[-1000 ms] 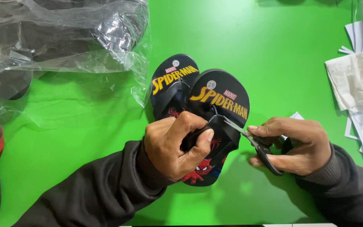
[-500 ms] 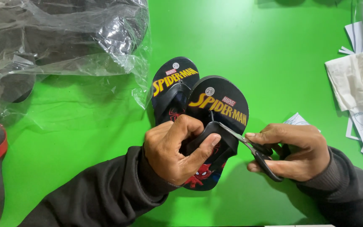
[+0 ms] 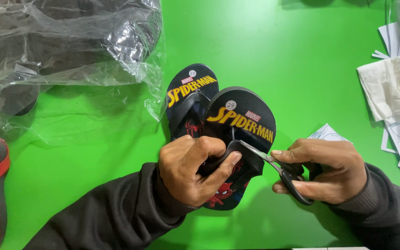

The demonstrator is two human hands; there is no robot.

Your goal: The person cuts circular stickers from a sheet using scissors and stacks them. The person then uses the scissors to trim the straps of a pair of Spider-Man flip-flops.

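Black flip-flop pair (image 3: 239, 120) w/ yellow lettering, left hand (image 3: 188, 173) fingers pinching strap, right hand (image 3: 325, 169) gripping scissors (image 3: 278, 171)

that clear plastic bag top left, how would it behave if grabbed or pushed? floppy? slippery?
Probably floppy: the clear plastic bag lies crumpled in many folds and sags over the dark things inside it. Its glossy highlights suggest a slick film that may slide through fingers. A push would likely crumple it or drag its loose edge across the green table rather than move it as one piece.

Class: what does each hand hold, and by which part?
Left hand: top sandal, by its strap. Right hand: scissors, by their handles.
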